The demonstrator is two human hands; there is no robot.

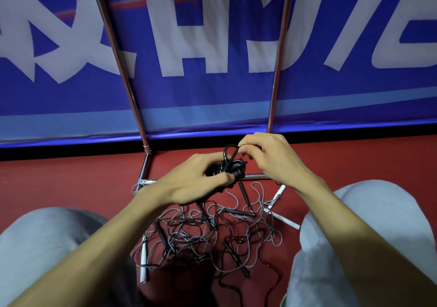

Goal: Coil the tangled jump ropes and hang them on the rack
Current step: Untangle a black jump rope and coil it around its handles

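Knees [47, 247] planted before the rack [146, 165], tangled ropes [212, 231] lying at its foot, left hand [189, 183] grips the black coil [228, 167] over its base bar while right hand [267, 155] pinches a loop [229, 148]: better cinch it snug.

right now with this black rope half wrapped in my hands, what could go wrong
1. The loop pinched by your right hand looks loose; if it slips, the black coil gripped in your left hand may spring open.
2. The coil is held just above the tangled pile; any trailing end could snag there as you lift.
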